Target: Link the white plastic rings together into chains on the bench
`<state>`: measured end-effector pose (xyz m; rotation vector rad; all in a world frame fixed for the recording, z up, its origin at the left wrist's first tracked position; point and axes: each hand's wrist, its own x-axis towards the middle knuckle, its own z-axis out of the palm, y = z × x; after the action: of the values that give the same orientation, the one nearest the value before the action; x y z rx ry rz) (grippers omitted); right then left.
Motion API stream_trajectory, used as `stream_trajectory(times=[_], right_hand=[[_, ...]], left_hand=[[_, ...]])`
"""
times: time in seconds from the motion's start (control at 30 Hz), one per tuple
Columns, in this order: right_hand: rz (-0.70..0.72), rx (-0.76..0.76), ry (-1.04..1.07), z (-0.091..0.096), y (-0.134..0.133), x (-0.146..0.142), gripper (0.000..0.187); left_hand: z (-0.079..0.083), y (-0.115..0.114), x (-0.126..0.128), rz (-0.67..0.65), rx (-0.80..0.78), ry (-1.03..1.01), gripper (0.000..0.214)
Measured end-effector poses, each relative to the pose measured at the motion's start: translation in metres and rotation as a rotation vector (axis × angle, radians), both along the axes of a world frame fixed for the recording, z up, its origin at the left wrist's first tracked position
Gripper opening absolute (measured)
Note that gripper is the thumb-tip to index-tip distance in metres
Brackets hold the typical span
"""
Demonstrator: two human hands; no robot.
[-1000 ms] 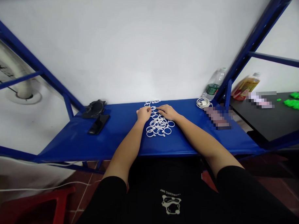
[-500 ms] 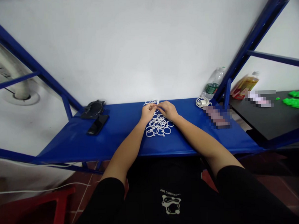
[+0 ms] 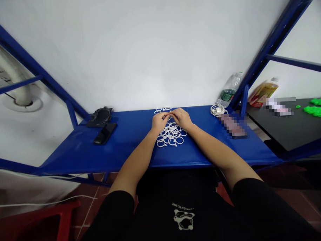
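Note:
A pile of several white plastic rings [image 3: 172, 136] lies in the middle of the blue table [image 3: 140, 149]. My left hand [image 3: 159, 122] and my right hand [image 3: 180, 118] meet just above the far side of the pile, fingertips pinched together on one white ring between them. A few more white rings [image 3: 162, 109] lie beyond the hands, near the wall.
A black phone [image 3: 105, 133] and a black pouch [image 3: 100, 117] lie at the table's left. A coiled white cable [image 3: 217, 110] and a clear bottle [image 3: 229, 90] stand at the right, by a blue frame post. Green pieces [image 3: 316, 109] lie on a black table at the far right.
Both hands have drawn closer together above the pile, the left moving right and slightly up. Their fingertips now meet on one ring.

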<state>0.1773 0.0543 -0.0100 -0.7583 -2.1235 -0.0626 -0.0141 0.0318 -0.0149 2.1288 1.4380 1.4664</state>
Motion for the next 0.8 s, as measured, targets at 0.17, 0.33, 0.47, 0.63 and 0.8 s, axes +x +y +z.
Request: stream_trajectory(times=[0.17,0.33,0.47,0.63,0.8], right_hand=[[0.017,0.047,0.004,0.004,-0.004,-0.001,0.033],[-0.02,0.05,-0.021,0.006,-0.005,-0.005,0.031],[-0.153,0.025,-0.033,0.007,-0.001,-0.002,0.031],[-0.293,-0.019,-0.191,0.011,0.003,0.007,0.031],[-0.177,-0.177,-0.499,0.007,0.004,0.002,0.023]], left_hand=[[0.006,-0.004,-0.002,0.018,0.106,0.149,0.013],[0.009,-0.004,-0.004,0.049,0.11,0.229,0.016],[0.005,0.002,-0.011,0.13,-0.019,0.283,0.021],[-0.003,0.009,-0.023,0.174,-0.242,0.375,0.025],[-0.009,0.013,-0.025,0.138,-0.3,0.435,0.033]])
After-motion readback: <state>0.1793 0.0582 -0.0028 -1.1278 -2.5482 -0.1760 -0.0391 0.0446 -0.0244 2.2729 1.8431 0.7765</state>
